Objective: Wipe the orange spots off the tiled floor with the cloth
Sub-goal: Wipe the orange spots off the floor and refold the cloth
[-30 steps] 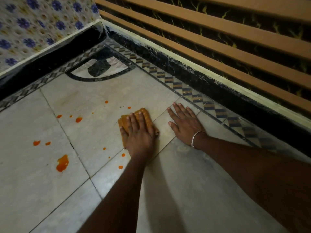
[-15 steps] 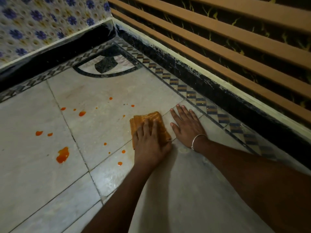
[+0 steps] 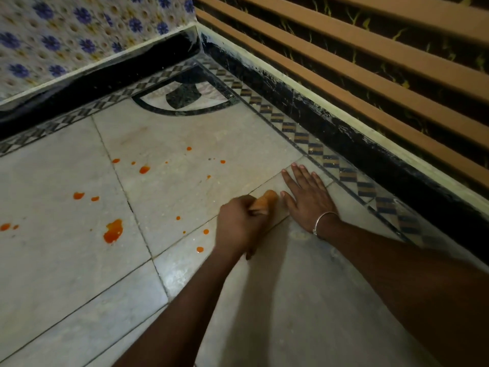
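My left hand (image 3: 239, 225) is closed around an orange cloth (image 3: 264, 202), bunched so only its end sticks out past the fingers, just above the pale tiled floor (image 3: 66, 260). My right hand (image 3: 308, 197) lies flat, fingers spread, on the floor right beside it, a metal bangle on the wrist. Orange spots are scattered to the left: a large blot (image 3: 113, 231), small drops (image 3: 200, 249) (image 3: 206, 231) close to my left hand, and more (image 3: 144, 169) (image 3: 78, 195) farther out.
A dark skirting (image 3: 344, 133) with a checkered border strip runs along the right, under a wall of brown slats. A flower-patterned wall (image 3: 66, 35) meets it at the far corner, beside a curved black inlay (image 3: 182, 96) in the floor.
My left hand has drawn back toward me and gone from pressing the cloth flat to gripping it bunched up. The right hand has stayed in place. The view has shifted a little.
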The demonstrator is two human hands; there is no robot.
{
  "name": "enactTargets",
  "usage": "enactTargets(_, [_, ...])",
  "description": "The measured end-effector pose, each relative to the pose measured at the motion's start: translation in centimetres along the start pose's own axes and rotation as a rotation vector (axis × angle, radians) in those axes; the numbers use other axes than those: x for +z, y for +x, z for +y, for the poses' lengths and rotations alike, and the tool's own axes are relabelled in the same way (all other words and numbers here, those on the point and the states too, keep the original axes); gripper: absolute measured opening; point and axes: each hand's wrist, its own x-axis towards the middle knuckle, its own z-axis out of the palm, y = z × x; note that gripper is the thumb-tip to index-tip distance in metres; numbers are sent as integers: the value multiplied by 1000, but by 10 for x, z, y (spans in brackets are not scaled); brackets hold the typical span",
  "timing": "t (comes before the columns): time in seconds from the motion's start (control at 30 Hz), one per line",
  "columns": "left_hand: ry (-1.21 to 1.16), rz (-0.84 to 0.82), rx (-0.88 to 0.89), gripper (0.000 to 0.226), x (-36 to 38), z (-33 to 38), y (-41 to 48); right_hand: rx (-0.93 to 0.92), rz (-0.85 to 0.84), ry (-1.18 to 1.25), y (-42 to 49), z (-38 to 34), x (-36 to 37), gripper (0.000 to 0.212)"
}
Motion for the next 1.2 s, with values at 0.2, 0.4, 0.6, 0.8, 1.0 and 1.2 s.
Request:
enactTargets(0.2, [-772, 93, -528, 9, -54, -47, -15, 20, -8, 1, 0, -2, 2, 70])
enactTargets(0.4, [54, 556, -371, 62, -66, -105, -54, 71, 0, 49, -11, -39, -5, 67])
enactTargets(0.6, [585, 56, 184, 69, -3, -99, -47, -182, -32, 40, -22, -112, 10, 63])
enactTargets(0.8, [682, 94, 59, 71, -19, -132, -3, -171, -35, 20, -22, -110, 19, 63])
enactTargets(1.0, [645, 224, -171, 74, 15, -119, -58, -157, -23, 29, -23, -113, 20, 65])
enactTargets(1.2, [697, 111, 35, 74, -6, -118, -1, -178, -33, 11, -23, -111, 17, 65])
